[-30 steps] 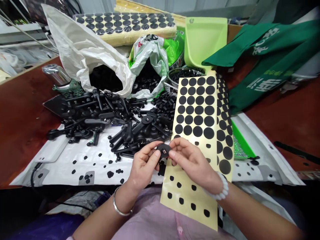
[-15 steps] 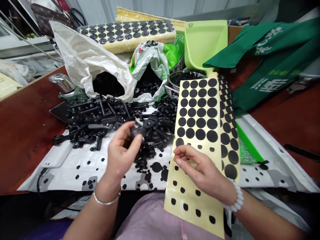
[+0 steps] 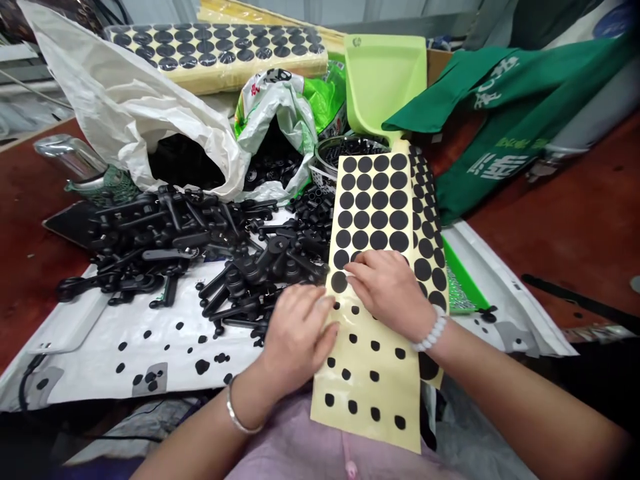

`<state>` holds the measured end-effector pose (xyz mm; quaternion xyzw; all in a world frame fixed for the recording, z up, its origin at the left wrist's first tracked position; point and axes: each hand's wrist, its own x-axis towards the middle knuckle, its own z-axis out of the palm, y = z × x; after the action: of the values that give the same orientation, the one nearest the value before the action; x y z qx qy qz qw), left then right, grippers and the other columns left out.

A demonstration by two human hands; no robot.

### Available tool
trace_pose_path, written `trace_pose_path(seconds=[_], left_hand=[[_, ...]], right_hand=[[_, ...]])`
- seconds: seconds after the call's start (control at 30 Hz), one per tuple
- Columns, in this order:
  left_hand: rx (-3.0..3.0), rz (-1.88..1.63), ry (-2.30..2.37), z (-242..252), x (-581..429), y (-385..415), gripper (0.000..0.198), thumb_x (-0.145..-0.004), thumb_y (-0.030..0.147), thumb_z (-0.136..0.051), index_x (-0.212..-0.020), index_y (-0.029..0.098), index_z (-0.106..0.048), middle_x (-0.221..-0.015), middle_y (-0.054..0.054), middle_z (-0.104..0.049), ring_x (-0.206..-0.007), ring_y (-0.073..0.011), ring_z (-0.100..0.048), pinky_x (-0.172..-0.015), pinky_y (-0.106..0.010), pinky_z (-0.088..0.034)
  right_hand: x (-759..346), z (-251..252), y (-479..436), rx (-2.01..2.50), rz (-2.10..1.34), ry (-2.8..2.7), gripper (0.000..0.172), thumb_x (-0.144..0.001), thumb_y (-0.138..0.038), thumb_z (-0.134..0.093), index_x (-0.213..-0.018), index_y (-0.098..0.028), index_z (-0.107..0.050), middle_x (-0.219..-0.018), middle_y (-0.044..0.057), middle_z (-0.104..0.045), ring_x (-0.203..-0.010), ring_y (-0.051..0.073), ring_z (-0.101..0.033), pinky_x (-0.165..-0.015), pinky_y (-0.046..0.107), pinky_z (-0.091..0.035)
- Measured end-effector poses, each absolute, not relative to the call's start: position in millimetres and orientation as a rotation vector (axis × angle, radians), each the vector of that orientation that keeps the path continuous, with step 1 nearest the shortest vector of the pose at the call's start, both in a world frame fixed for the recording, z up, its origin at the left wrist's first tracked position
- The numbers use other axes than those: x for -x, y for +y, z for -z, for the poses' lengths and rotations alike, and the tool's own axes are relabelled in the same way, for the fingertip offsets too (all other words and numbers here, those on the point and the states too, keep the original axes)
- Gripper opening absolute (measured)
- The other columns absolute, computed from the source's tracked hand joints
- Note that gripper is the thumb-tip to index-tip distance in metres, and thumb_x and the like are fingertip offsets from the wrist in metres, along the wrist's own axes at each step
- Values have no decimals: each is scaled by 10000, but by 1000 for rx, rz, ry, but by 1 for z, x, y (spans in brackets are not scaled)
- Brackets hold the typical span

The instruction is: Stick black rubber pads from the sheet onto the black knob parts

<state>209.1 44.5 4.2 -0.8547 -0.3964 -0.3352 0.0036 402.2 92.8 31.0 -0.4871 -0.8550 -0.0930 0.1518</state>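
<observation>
A cream backing sheet (image 3: 367, 393) with rows of round black stickers (image 3: 379, 200) lies in front of me and hangs over the table's near edge. Its lower part carries only small black spots. My right hand (image 3: 387, 288) is over the sheet, its thumb and fingertips pinched at a round black sticker (image 3: 340, 282) in the lowest left row. Beside the sheet's left edge is my left hand (image 3: 297, 333), fingers bent and thumb apart, tips touching the sheet. No part shows in it. Just left of it lie black plastic levers (image 3: 250, 270) in a heap.
Behind the heap stand a white sack (image 3: 135, 120) and a green-and-white bag (image 3: 277, 127) of black parts. A light green dustpan (image 3: 385, 80) and a green cloth bag (image 3: 470, 127) are at the back right. A green tray (image 3: 457, 280) sits right of the sheets.
My left hand has moved right and down, from the black parts to the sheet's left edge. My right hand has moved up to the lowest row of round stickers. The view has shifted right.
</observation>
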Motion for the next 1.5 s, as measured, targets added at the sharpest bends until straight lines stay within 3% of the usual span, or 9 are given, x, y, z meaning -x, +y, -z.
trace_pose_path(seconds=[0.1,0.23,0.57,0.7,0.93,1.5], left_hand=[[2826,801,-1286,19,-228,32,370,-848,299,-537,-1160,102,-564,-1236,-166,-573,-1164,-301,-500,-1027,-496,-369],[2836,704,-1324,35,-233,26,429,-871,329,-498,-1224,88,-528,-1296,-177,-534,-1219,-308,-464,-1055,-492,-347],[2815,718,-1359,41,-232,24,461,-897,355,-446,-1270,86,-488,-1319,-162,-517,-1258,-294,-428,-1094,-464,-294],[2810,761,-1355,44,-232,24,463,-889,358,-458,-1261,85,-495,-1296,-168,-536,-1238,-300,-447,-1088,-472,-298],[2830,763,-1358,42,-231,25,457,-887,358,-462,-1251,83,-499,-1279,-178,-543,-1228,-311,-453,-1078,-486,-299],[2867,723,-1371,40,-231,26,481,-889,388,-456,-1249,71,-495,-1274,-162,-548,-1204,-306,-461,-1087,-484,-266]], right_hand=[[-387,-24,97,1422,408,-2549,120,-856,-162,-585,-767,-121,-654,-785,92,-557,-767,246,-486,-761,395,-349],[-378,-16,94,1427,521,-2628,144,-804,-54,-559,-704,-100,-651,-734,101,-528,-752,260,-458,-791,408,-318],[-366,-9,93,1552,686,-2621,190,-779,-14,-496,-739,-85,-667,-727,112,-536,-743,267,-452,-890,444,-295],[-365,-10,92,1592,735,-2612,189,-800,-44,-490,-764,-75,-673,-756,132,-553,-772,287,-459,-875,456,-310],[-364,-13,94,1572,714,-2671,214,-764,-35,-527,-628,-134,-660,-701,106,-568,-728,263,-477,-848,434,-321],[-372,-7,94,1529,657,-2700,240,-793,1,-459,-668,-116,-627,-667,84,-544,-687,236,-482,-823,413,-320]])
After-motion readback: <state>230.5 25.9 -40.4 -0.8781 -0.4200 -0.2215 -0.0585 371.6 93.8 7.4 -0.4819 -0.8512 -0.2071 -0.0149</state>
